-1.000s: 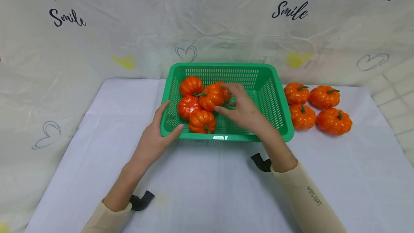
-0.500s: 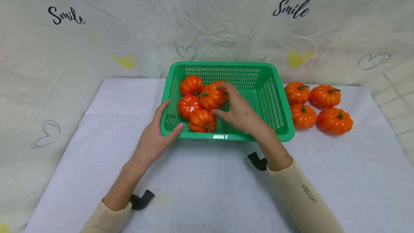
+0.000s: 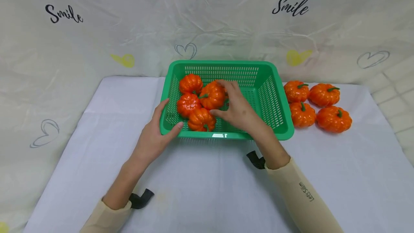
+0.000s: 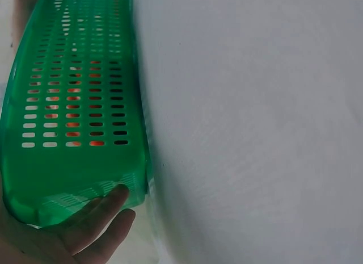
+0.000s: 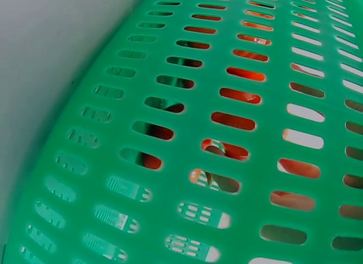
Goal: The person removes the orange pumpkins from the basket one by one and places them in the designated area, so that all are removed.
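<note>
A green plastic basket (image 3: 258,136) stands at the back of the table with several small orange pumpkins in its left half. My left hand (image 3: 152,139) grips the basket's front left corner, thumb over the front rim and fingers along the left side; the left wrist view shows its fingers against the basket wall. Inside the basket, my right hand (image 3: 237,109) curls round the right side of a pumpkin (image 3: 211,95) with a green stem. Beside it lie a front pumpkin (image 3: 201,118), a left pumpkin (image 3: 187,104) and a back pumpkin (image 3: 190,83). Another is mostly hidden behind the right fingers.
Right of the basket, several more pumpkins sit close together, among them a front right pumpkin (image 3: 334,119). A white cloth (image 3: 194,190) covers the table. Behind it hangs a printed plastic sheet (image 3: 226,21). The right wrist view mostly faces the basket's slotted wall (image 5: 187,116).
My right hand has shifted slightly left and closer round the pumpkin, its thumb now nearer the front pumpkin. The left hand keeps its place on the basket. The head view has tilted slightly.
</note>
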A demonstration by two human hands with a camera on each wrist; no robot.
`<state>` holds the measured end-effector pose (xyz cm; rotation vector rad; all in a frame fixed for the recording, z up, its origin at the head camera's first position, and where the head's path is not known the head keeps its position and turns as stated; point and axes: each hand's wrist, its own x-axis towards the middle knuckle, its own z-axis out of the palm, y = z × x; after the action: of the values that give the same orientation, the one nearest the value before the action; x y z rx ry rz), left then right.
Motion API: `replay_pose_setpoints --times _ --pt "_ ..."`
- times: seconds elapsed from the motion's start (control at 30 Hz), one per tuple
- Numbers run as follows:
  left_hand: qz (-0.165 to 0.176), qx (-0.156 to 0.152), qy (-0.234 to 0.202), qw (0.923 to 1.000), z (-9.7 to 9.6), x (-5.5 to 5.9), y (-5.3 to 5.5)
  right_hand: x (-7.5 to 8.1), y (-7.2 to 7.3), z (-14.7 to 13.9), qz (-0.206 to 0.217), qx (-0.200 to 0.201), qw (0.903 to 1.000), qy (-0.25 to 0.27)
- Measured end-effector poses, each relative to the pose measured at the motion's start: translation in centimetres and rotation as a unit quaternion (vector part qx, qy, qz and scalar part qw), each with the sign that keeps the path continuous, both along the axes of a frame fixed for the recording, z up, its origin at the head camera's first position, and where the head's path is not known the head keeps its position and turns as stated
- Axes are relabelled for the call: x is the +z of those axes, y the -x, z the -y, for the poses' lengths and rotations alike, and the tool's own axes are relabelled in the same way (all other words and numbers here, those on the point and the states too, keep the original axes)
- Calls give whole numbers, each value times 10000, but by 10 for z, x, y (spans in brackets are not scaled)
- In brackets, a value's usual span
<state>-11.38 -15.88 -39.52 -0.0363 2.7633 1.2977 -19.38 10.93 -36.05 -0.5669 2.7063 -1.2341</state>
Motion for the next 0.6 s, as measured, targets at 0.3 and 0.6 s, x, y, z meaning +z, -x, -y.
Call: replay_pose_setpoints --times 0.3,0.6 --pt "-75 -24 -17 10000 1 0 1 1 2 1 39 -36 9999 -113" --pt "-62 -27 -7 10000 0 3 0 -1 4 1 83 -6 9999 -76"
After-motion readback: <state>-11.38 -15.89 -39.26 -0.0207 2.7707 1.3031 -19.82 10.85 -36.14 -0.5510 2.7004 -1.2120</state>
